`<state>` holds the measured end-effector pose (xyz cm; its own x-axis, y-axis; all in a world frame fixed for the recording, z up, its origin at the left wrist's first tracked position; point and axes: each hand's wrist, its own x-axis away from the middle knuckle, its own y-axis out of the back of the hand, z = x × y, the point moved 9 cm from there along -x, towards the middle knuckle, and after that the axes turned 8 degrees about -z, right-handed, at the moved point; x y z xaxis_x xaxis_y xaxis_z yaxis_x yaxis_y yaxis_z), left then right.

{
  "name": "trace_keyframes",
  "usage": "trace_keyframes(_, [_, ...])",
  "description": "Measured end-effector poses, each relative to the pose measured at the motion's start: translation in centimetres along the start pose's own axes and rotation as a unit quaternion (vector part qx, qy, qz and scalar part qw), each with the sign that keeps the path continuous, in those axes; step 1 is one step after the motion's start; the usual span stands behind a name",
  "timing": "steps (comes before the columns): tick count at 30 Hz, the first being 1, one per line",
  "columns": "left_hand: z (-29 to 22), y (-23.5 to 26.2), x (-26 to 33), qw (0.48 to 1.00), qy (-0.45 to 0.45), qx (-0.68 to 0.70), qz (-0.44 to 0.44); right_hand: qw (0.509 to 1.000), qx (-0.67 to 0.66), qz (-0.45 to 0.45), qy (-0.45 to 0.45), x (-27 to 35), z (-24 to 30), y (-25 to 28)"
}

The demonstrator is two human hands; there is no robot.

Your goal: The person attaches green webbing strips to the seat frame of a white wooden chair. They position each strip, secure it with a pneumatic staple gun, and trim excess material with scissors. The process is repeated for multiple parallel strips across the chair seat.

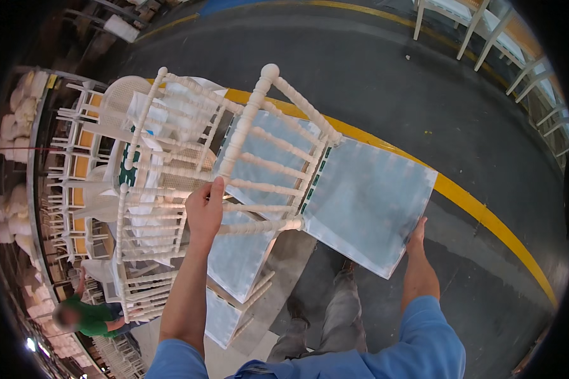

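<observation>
The left hand [203, 211] is gripping the back rail of a white chair [278, 158] held in the air; the right hand [416, 235] is clasping the near seat [367, 202] edge. Keeping it level and clear of the chair stack [152, 189] at left looks wise.

A furniture factory floor: stacked white chairs [164, 189], yellow floor line [487, 218], racks of chair frames [76, 164].
</observation>
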<state>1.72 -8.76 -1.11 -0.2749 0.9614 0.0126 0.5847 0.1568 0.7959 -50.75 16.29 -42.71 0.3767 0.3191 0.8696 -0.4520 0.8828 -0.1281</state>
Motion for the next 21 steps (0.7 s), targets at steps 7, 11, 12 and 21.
trace_keyframes(7, [-0.8, 0.8, 1.6, 1.0, -0.017, 0.004, -0.025, 0.992, 0.12, -0.026, -0.007, -0.5, 0.0, -1.5])
trace_keyframes(11, [-2.9, 3.5, 3.2, 0.988, -0.138, -0.058, -0.033, 0.979, 0.196, -0.024, 0.048, 1.1, -0.3, -1.9])
trace_keyframes(12, [-2.8, 4.5, 3.8, 0.983, -0.161, -0.093, -0.016, 0.966, 0.249, -0.021, 0.061, 2.1, -1.1, -2.3])
trace_keyframes(21, [2.6, 3.3, 5.7, 0.997, -0.075, -0.003, -0.021, 0.722, 0.416, 0.136, 0.535, 27.8, 0.1, -25.7])
